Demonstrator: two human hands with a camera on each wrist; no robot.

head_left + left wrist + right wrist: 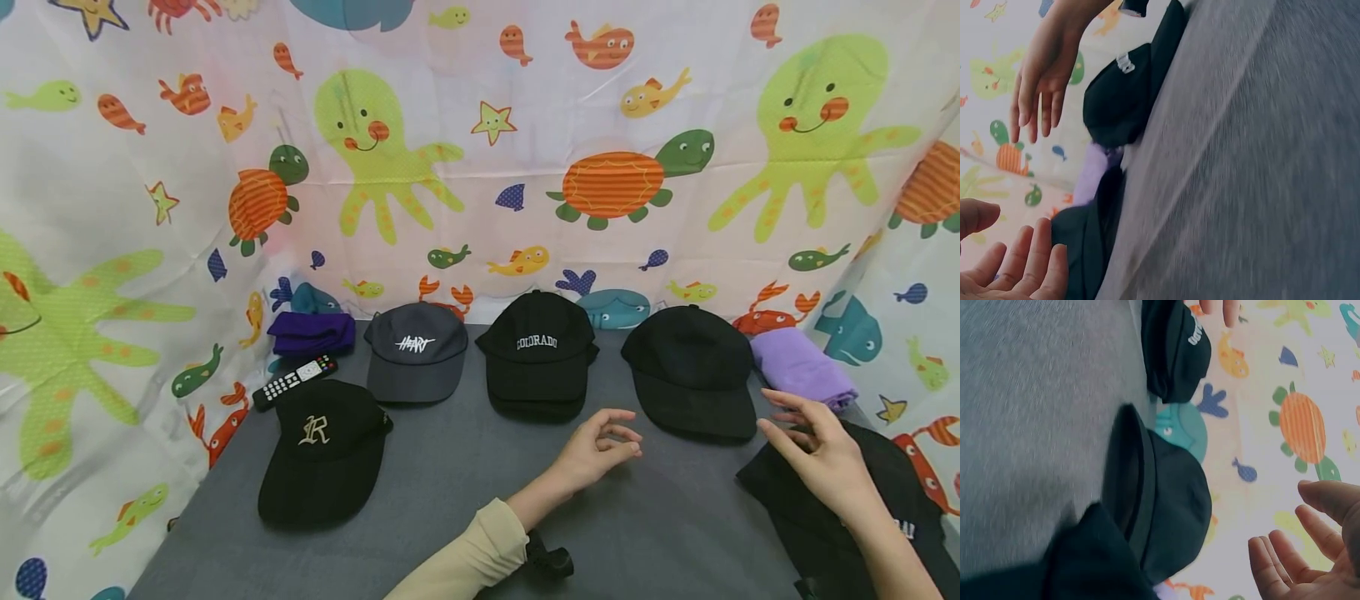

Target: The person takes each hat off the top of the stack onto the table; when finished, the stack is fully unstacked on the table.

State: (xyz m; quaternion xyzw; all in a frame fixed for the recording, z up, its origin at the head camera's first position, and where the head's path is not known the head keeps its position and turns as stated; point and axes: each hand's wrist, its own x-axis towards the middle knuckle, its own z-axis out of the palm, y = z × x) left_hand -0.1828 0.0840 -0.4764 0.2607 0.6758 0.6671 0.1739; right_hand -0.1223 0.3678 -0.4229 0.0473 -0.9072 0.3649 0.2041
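My left hand [609,443] hovers over the grey table [450,483], fingers loosely curled and holding nothing, just in front of the black COLORADO cap [538,354]. My right hand [806,437] is open with spread fingers above a black cap [825,525] at the lower right, beside the plain black cap [693,371]. In the left wrist view the left hand [1016,269] lies palm up and empty, with the right hand [1041,75] beyond it. The right wrist view shows the right hand [1310,550] empty, near the plain black cap [1160,500].
A grey HEART cap [416,350] and a black cap with an R logo [326,450] lie to the left. A remote [294,381] and a folded purple cloth [311,332] sit at the back left, a lilac cloth [802,365] at the back right. A sea-animal curtain [480,150] surrounds the table.
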